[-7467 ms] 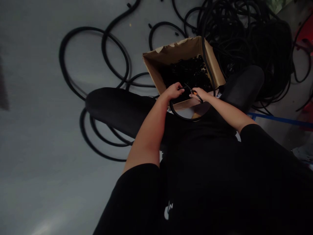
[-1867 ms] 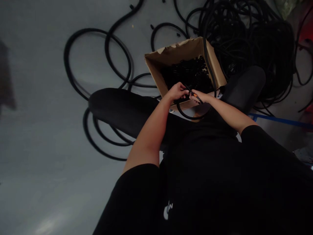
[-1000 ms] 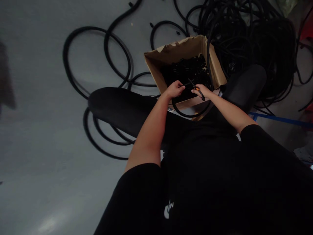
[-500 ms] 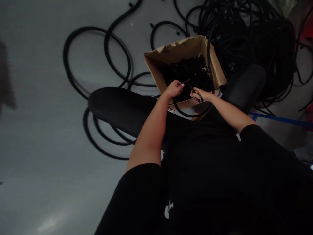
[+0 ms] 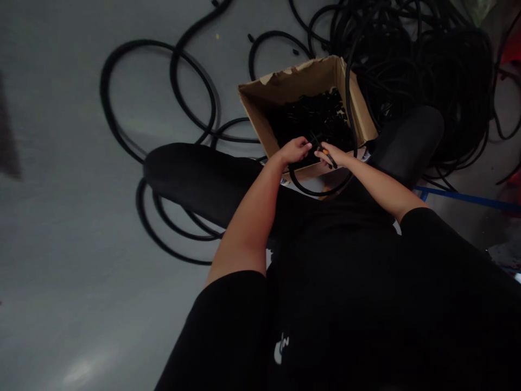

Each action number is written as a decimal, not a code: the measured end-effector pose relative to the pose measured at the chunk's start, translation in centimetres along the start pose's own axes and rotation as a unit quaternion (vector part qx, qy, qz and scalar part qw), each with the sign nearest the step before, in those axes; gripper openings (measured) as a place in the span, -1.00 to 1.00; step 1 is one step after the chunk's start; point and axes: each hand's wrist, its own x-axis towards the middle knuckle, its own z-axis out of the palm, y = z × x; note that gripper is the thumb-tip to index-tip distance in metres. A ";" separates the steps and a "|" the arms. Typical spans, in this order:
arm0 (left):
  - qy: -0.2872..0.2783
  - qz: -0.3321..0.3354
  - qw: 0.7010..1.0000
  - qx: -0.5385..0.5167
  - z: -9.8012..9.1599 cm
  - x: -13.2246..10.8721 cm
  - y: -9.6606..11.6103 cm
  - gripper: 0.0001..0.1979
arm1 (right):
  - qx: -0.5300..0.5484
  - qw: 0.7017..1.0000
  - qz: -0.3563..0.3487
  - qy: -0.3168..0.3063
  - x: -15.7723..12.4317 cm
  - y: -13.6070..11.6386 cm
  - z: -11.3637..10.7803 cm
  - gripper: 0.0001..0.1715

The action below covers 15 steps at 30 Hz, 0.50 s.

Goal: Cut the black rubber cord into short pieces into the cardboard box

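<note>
Many black pieces (image 5: 311, 117) heaped in a cardboard box (image 5: 301, 73), left hand (image 5: 295, 151) closed on tubing (image 5: 321, 191) above them, right hand (image 5: 334, 156) gripping what look like orange-handled cutters (image 5: 328, 156), more tubing (image 5: 411, 65) tangled on the floor (image 5: 81, 228) beside the box.

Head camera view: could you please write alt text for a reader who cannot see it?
A seated person's right hand holds orange-handled cutters to a black hose held in the left hand, above a cardboard box of short black pieces. More hose lies coiled on the grey floor.

Grey flr (image 5: 81, 217), blue strip (image 5: 464, 198), red obj (image 5: 512, 191)
</note>
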 end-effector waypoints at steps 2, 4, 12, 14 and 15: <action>0.017 0.009 1.000 0.020 -0.1 0.1 -0.1 -0.72 | -0.048 0.998 0.022 0.030 -0.2 -0.1 0.1 -0.63; 0.035 0.018 0.998 0.040 -0.3 0.3 -0.3 -0.75 | -0.087 0.995 0.024 0.042 -0.4 -0.2 0.0 -0.64; 0.075 0.022 0.990 0.117 -0.2 1.6 -1.5 -0.83 | -0.150 0.986 0.010 0.075 -0.9 -0.8 -0.3 -0.64; 0.077 0.035 0.989 0.124 -0.2 1.7 -1.5 -0.82 | -0.131 0.989 0.019 0.071 -1.2 -1.0 -0.3 -0.64; 0.072 0.044 0.989 0.123 -0.3 1.6 -1.5 -0.80 | -0.114 0.991 0.023 0.063 -1.4 -1.2 -0.3 -0.64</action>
